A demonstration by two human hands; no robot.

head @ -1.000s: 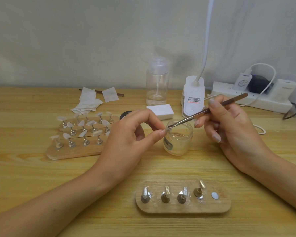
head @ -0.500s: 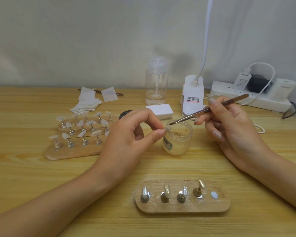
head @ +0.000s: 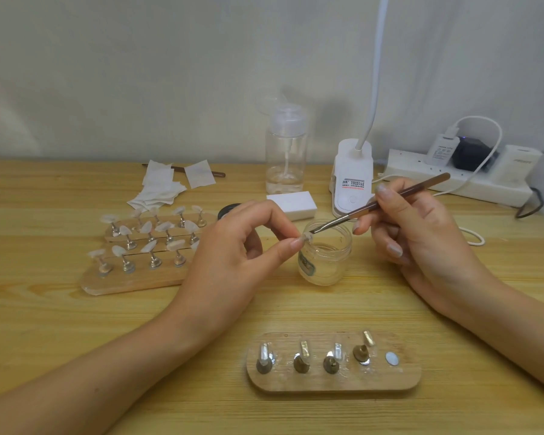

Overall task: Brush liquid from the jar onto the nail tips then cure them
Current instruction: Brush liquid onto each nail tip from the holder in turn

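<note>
**Lighting and image quality.** Soft, diffuse, moderately dim indoor light falls from above and in front; colours lean warm and slightly grey. The pump bottle (head: 285, 152) throws a faint, blurred shadow to its right on the wall (head: 139, 73). The left hand (head: 230, 255) lays a pale, soft-edged shadow on the wooden table (head: 60, 324) beneath it. Small highlights glint on the metal stands (head: 301, 361) of the near board (head: 333, 383) and on the glass jar (head: 325, 262). Wide-angle distortion is mild, and detail softens toward the corners. Print on the lamp base (head: 353, 183) is too blurred to read.
</note>
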